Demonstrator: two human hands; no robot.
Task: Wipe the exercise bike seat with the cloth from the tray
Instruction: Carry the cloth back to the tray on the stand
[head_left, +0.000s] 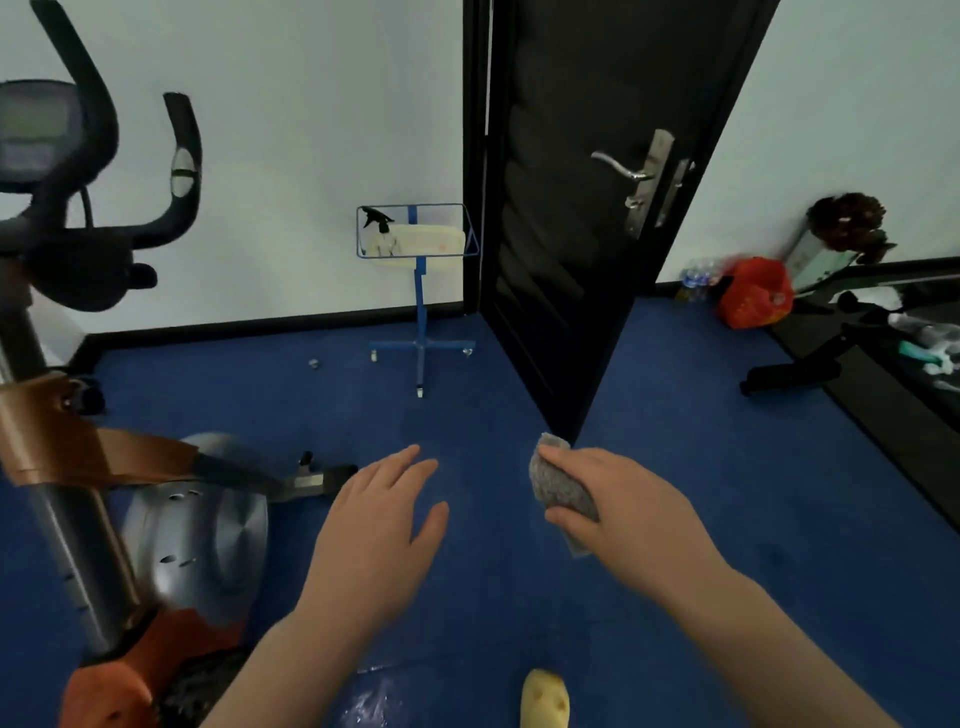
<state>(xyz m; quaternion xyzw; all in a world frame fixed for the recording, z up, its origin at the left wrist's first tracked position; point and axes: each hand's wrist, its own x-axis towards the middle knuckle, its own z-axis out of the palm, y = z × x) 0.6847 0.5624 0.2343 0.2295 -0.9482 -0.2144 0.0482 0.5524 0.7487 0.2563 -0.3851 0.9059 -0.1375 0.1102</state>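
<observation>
My right hand (618, 499) is closed around a grey cloth (558, 486), held above the blue floor in front of me. My left hand (384, 525) hovers beside it, empty, with its fingers spread. The exercise bike (78, 441) fills the left side, with black handlebars, a console and a silver and orange body; its seat is out of sight. Against the far wall stands the blue wire tray (470, 228) on a wheeled stand, holding a spray bottle (379, 231) and a pale container.
A black door (582, 208) stands open just right of the tray stand. On the right lie the black frame of another machine (841, 338), a red bag (756, 296) and water bottles. A yellow slipper (544, 699) shows at the bottom edge.
</observation>
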